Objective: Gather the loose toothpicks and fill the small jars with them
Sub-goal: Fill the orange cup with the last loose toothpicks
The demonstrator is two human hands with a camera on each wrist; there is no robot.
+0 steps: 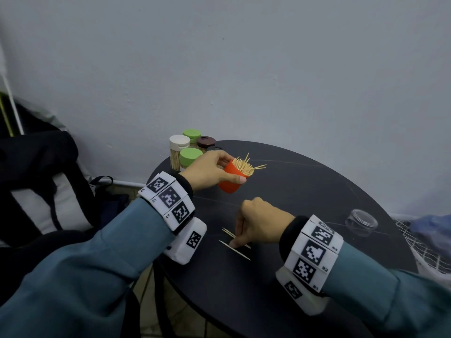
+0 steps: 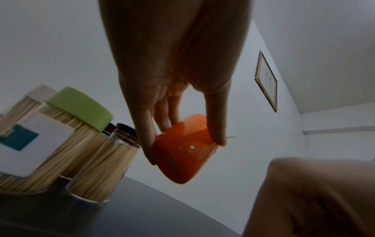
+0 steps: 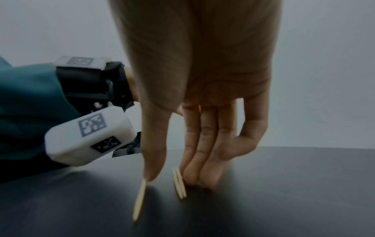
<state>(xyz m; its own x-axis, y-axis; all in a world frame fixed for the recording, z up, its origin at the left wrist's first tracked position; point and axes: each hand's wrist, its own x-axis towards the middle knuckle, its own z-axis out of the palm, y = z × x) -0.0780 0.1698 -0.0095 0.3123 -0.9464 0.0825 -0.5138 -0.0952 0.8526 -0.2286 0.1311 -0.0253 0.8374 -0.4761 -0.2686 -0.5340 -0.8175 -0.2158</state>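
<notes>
My left hand [image 1: 234, 170] grips a small orange jar [image 1: 229, 182] above the round black table [image 1: 305, 186], tilted to the right, with a bundle of toothpicks [image 1: 245, 165] sticking out of its mouth. From below, the left wrist view shows the orange jar [image 2: 182, 158] between the thumb and fingers of the left hand [image 2: 185, 150]. My right hand [image 1: 237, 240] points down at the table, fingers nearly straight. Its thumb tip touches one loose toothpick [image 3: 140, 202]. The fingertips [image 3: 202, 179] press beside a pair of toothpicks [image 3: 179, 186]. The loose toothpicks [image 1: 235, 250] lie under that hand.
Filled jars stand at the table's back left: a white-lidded one [image 1: 179, 142], two green-lidded [image 1: 191, 154], a brown-lidded [image 1: 206, 142], and an open filled jar [image 2: 105, 170]. A clear jar [image 1: 361, 222] sits at the right edge. A dark backpack [image 1: 36, 167] is left, a wire basket [image 1: 427, 247] right.
</notes>
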